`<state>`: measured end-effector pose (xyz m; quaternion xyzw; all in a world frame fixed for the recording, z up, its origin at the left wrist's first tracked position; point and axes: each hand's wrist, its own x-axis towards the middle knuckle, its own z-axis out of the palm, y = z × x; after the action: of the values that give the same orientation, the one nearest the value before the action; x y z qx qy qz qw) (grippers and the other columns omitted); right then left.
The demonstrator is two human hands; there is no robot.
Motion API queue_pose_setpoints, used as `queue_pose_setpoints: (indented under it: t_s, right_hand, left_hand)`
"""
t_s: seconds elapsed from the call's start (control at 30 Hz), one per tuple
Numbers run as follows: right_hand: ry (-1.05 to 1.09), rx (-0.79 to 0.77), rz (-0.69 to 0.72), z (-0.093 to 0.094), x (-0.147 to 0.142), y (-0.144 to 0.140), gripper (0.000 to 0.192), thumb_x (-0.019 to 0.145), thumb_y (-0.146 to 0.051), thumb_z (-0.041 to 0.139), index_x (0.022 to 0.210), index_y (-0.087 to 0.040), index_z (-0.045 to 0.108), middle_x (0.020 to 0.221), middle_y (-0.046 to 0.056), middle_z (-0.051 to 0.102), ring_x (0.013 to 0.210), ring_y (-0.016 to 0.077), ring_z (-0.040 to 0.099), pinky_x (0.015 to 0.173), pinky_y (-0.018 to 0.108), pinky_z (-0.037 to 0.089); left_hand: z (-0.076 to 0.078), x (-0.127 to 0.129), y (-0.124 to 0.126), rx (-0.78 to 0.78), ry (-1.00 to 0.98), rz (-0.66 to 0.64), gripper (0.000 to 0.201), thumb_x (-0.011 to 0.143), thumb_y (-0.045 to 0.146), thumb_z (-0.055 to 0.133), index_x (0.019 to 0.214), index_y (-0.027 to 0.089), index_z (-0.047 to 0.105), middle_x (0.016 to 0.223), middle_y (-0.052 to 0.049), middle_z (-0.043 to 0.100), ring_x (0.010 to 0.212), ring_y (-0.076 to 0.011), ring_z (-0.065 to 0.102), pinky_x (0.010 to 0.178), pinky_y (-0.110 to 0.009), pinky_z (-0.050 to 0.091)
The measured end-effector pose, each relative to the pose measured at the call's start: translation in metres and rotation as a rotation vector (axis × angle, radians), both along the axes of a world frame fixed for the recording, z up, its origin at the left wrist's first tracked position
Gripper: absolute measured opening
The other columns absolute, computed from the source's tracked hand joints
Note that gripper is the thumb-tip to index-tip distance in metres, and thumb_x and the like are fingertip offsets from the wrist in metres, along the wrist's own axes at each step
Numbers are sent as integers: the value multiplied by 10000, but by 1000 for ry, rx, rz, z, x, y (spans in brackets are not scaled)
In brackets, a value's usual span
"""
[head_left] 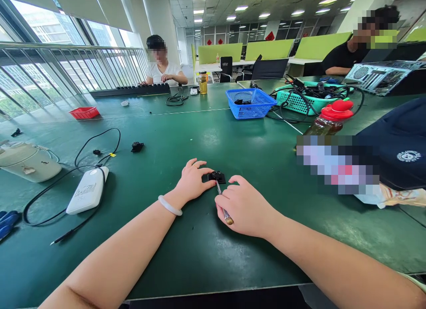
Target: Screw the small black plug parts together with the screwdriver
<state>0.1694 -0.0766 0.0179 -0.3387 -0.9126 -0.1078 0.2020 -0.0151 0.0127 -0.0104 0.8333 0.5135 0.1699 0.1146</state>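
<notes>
In the head view, my left hand (pixel 191 182), with a white bangle at the wrist, pinches a small black part (pixel 218 177) between thumb and index finger against the table. The other left fingers are stretched out. My right hand (pixel 241 206) is closed around a slim metal screwdriver (pixel 228 218) with a brownish end cap. Its tip points at the black part and appears to touch it; fine details of the part are too small to make out.
On the green table (pixel 186 264) are a white power bank (pixel 88 189) with a black cable, a small black piece (pixel 136 146), a blue basket (pixel 249 104), a cable-filled green basket (pixel 296 102), a red-lidded bottle (pixel 328 118) and a dark bag (pixel 396 140). Two people sit beyond.
</notes>
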Motion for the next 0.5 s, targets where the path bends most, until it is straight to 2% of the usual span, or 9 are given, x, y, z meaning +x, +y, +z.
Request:
queue_pose_setpoints:
  t_s: [0.37,0.5]
  right_hand:
    - [7,5,-11,0,1,0,180,813,-165,513,654,-184,595,554,-4,577,529,133,444,752,343,317]
    - [33,-45,-20,0,1,0,161,805,-164,521,656,-186,579,562,-6,571,542,135,447,681,320,304]
  left_hand:
    - [-4,-1,2,-9,0,1,348,796,463,700,1102,298,723,1375,-59,547,1408,-367,274,1140,-572,294]
    - [-4,-1,2,-8,-3,-2,360,796,476,697,1107,297,721,1374,-62,547,1405,-369,277,1135,-578,295]
